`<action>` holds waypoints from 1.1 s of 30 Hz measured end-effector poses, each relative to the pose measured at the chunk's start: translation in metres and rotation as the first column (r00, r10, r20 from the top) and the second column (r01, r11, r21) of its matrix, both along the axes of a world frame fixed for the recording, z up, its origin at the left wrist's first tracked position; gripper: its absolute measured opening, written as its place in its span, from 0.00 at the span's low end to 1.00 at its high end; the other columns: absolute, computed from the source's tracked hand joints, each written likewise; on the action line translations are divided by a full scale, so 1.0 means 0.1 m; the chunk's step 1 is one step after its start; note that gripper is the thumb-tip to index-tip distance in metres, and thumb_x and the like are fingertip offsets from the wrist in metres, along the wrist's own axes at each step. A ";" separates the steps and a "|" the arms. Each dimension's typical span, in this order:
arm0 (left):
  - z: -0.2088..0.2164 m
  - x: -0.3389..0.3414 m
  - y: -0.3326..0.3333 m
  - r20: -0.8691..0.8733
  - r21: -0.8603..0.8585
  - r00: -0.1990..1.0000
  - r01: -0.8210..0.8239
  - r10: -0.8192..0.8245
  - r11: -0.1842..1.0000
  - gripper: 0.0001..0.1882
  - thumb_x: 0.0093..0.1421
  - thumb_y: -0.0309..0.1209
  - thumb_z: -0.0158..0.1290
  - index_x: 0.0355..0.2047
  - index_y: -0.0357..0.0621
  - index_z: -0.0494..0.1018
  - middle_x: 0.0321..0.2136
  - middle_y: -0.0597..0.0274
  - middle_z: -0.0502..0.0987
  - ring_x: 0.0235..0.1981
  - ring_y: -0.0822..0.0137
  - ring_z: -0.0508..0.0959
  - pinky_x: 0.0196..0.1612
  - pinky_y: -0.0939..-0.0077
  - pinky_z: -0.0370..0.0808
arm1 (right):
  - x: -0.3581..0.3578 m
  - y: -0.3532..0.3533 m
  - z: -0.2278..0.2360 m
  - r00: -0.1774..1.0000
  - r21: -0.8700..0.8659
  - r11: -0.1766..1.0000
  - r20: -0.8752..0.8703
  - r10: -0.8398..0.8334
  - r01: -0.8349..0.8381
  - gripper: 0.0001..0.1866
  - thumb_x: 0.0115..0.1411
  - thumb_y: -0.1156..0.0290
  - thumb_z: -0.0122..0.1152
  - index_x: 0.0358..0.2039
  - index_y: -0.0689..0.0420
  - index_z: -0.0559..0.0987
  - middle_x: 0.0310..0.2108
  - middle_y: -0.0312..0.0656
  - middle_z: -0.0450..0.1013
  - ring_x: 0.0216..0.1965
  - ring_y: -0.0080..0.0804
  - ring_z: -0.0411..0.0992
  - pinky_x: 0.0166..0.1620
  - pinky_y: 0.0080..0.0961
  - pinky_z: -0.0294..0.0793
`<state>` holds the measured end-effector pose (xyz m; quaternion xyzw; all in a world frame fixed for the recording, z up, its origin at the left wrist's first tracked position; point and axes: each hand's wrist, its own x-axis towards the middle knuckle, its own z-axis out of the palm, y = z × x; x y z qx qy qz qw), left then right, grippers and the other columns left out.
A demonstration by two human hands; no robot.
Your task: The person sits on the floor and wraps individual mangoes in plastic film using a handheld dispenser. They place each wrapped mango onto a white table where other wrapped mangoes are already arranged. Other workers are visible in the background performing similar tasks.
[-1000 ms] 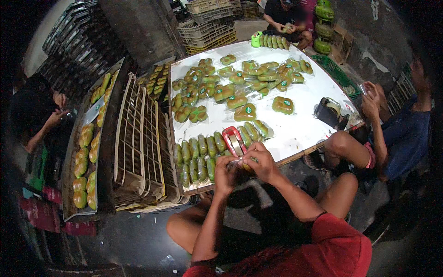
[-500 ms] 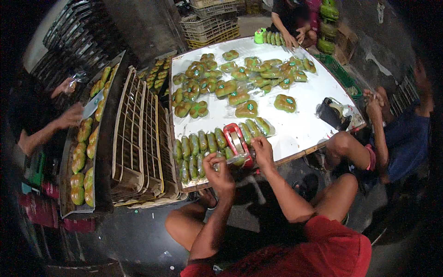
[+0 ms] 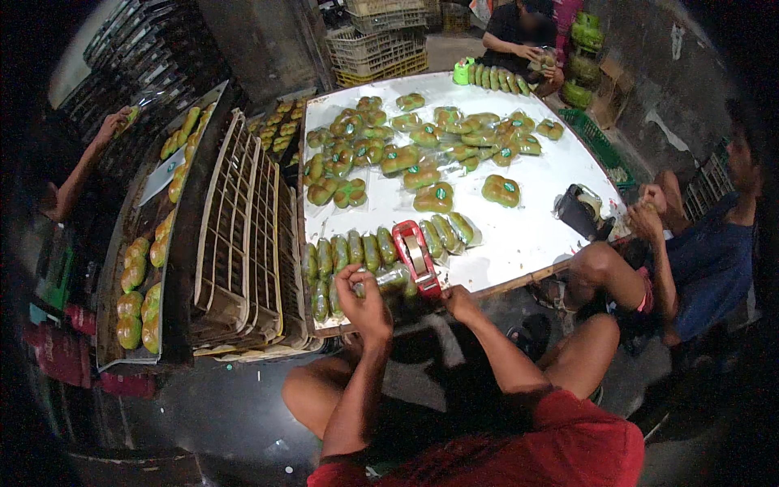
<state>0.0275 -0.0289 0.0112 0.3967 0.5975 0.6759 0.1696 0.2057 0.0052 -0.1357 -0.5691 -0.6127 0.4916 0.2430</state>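
Observation:
My left hand [image 3: 364, 303] is closed, its fingers curled above a row of plastic-wrapped green rolls [image 3: 355, 247] at the table's near edge. Whatever it may pinch is too small to tell. To its right, my right hand [image 3: 462, 305] is closed beside the near end of a red tape dispenser [image 3: 416, 258]; its fingertips are hidden and I cannot make out what they grip. A clear-wrapped pack [image 3: 395, 280] lies between my left hand and the dispenser. More wrapped rolls [image 3: 448, 234] lie just beyond the dispenser.
Many bagged green buns [image 3: 398, 159] cover the white table [image 3: 531, 235]. A black tape dispenser [image 3: 586, 213] sits at the right. Crates [image 3: 235, 235] and a tray [image 3: 180, 296] of buns stand at the left. Three other people work around: left, far side and right.
My left hand has moved left, my right hand closer to me, down beside the dispenser's near end. The far person now holds a pack; the person at left has raised a bun pack.

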 end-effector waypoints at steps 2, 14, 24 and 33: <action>-0.09 0.01 0.03 -0.045 -0.027 0.999 -0.003 0.002 1.000 0.11 0.58 0.22 0.48 0.42 0.35 0.68 0.30 0.63 0.70 0.33 0.71 0.69 0.45 0.76 0.67 | 0.00 0.06 0.09 0.989 -0.106 0.992 -0.142 0.047 -0.062 0.07 0.53 0.71 0.60 0.31 0.59 0.82 0.29 0.45 0.77 0.34 0.32 0.75 0.42 0.29 0.71; -0.09 0.17 -0.11 -0.087 0.012 0.958 0.274 -0.272 0.962 0.12 0.59 0.21 0.49 0.44 0.35 0.66 0.33 0.60 0.71 0.35 0.68 0.71 0.45 0.73 0.68 | -0.32 -0.15 1.54 0.928 0.496 0.846 -0.373 0.005 0.195 0.14 0.47 0.73 0.68 0.36 0.59 0.77 0.41 0.44 0.72 0.44 0.38 0.71 0.48 0.30 0.68; 0.13 -0.09 -0.07 0.173 -0.185 0.620 0.783 -0.765 0.593 0.21 0.57 0.27 0.59 0.49 0.36 0.67 0.38 0.62 0.76 0.39 0.72 0.75 0.44 0.74 0.72 | 0.05 -0.07 1.46 0.906 0.561 0.827 -0.329 0.267 -0.039 0.22 0.52 0.59 0.69 0.39 0.64 0.78 0.40 0.48 0.74 0.43 0.40 0.73 0.50 0.32 0.69; -0.21 0.30 -0.05 -0.758 -0.241 0.439 0.498 -0.482 0.833 0.27 0.49 0.26 0.61 0.51 0.42 0.69 0.54 0.50 0.68 0.56 0.47 0.67 0.58 0.53 0.63 | 0.06 -0.08 1.26 0.359 -0.387 0.917 -0.873 -0.330 -0.098 0.25 0.63 0.66 0.55 0.58 0.60 0.64 0.51 0.43 0.69 0.49 0.35 0.70 0.47 0.33 0.73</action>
